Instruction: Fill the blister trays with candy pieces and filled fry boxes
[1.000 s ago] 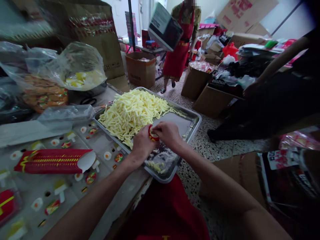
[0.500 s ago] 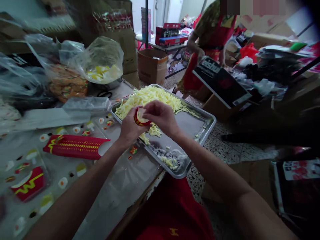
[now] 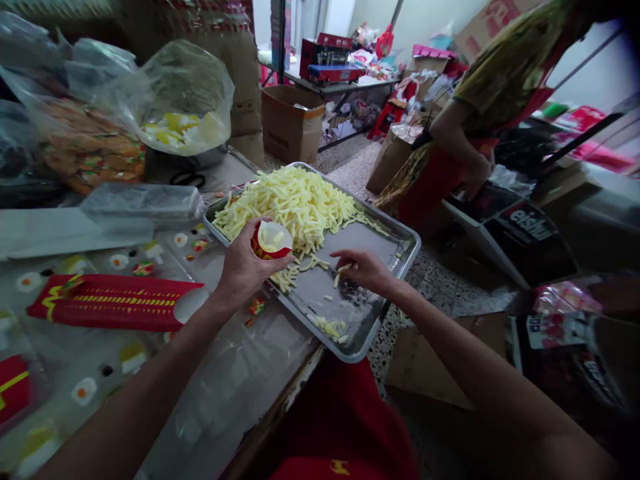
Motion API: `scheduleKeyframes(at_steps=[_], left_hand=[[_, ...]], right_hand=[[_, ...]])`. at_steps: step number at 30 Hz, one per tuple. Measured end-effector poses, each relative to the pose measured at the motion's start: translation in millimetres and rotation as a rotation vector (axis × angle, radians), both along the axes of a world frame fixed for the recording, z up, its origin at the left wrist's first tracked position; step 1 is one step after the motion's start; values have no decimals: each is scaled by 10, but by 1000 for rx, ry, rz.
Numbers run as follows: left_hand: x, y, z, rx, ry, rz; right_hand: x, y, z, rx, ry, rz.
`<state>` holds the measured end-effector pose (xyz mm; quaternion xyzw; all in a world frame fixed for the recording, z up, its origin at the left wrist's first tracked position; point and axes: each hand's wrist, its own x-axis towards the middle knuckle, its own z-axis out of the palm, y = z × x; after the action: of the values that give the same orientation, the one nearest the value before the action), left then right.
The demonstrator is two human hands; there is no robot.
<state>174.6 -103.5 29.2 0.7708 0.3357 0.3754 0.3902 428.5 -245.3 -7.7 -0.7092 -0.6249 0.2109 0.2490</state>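
Observation:
My left hand point(image 3: 243, 267) grips a small red paper fry carton point(image 3: 270, 241), open end up, with a few pale yellow pieces inside, over the near left edge of a metal tray point(image 3: 395, 230). A large heap of pale yellow fry-shaped pieces point(image 3: 293, 200) fills the tray's far half. My right hand point(image 3: 361, 268) reaches down onto the tray's bare middle, fingers curled at a few loose pieces point(image 3: 339, 270). Whether it holds any I cannot tell.
A stack of flat red cartons point(image 3: 110, 301) lies on the plastic-covered table at the left. Plastic bags of snacks point(image 3: 150, 127) stand behind. A person in a red apron point(image 3: 480, 100) bends over cardboard boxes point(image 3: 293, 123) and a black box point(image 3: 520, 230) at the right.
My right hand has left the carton and dropped to the tray. The left hand keeps the carton, now slightly lower. The person in the apron has moved nearer and bent down at the right.

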Motion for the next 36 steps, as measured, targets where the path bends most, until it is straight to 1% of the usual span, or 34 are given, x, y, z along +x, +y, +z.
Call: scheduleKeyframes(at_steps=[2, 4, 6, 8, 9, 12, 13, 14, 15, 17, 20, 22, 23, 26, 28, 29, 31, 32, 33, 34, 36], left_hand=[[45, -49, -34, -42, 17, -29], [93, -83, -40, -41, 22, -51], [124, -101, -23, -21, 30, -63], [126, -106, 3, -3, 47, -57], [118, -108, 13, 3, 60, -49], [69, -122, 28, 22, 94, -23], [47, -129, 27, 33, 105, -21], [23, -138, 23, 46, 116, -23], [-3, -146, 17, 58, 125, -24], [-54, -164, 0, 66, 153, -22], [-106, -205, -17, 49, 210, 12], [-113, -253, -9, 33, 255, 20], [-110, -282, 2, 25, 279, 13], [-99, -369, 35, 0, 366, -26], [-103, -409, 40, -12, 403, -38], [-105, -423, 35, -18, 411, -39], [-102, -447, 15, -28, 413, -43], [-93, -462, 4, -31, 410, -47], [-78, -480, -6, -32, 405, -55], [-59, -504, -13, -30, 397, -66], [-22, -566, -17, -24, 375, -88]], right_hand=[[190, -87, 29, 21, 74, 24], [333, -150, 72, 32, 128, 42], [406, -188, 126, 24, 101, 6], [394, -201, 174, 20, -32, -2], [359, -199, 187, 19, -122, 33], [191, -170, 166, -17, -377, 222], [136, -156, 143, -42, -437, 261], [88, -141, 119, -68, -480, 269], [50, -125, 98, -88, -499, 244], [-12, -83, 79, -77, -457, 137], [-125, 31, 100, 39, -303, -19], [-228, 142, 106, 87, -279, -38], [-275, 199, 94, 73, -312, -21], [-333, 311, 14, -39, -474, 22], [-290, 305, -14, -83, -505, -23], [-261, 280, 2, -82, -476, -66], [-237, 206, 109, -42, -350, -155], [-260, 168, 197, 3, -279, -172], [-315, 138, 299, 59, -224, -155], [-401, 119, 406, 119, -197, -103], [-645, 120, 600, 205, -248, 75]])
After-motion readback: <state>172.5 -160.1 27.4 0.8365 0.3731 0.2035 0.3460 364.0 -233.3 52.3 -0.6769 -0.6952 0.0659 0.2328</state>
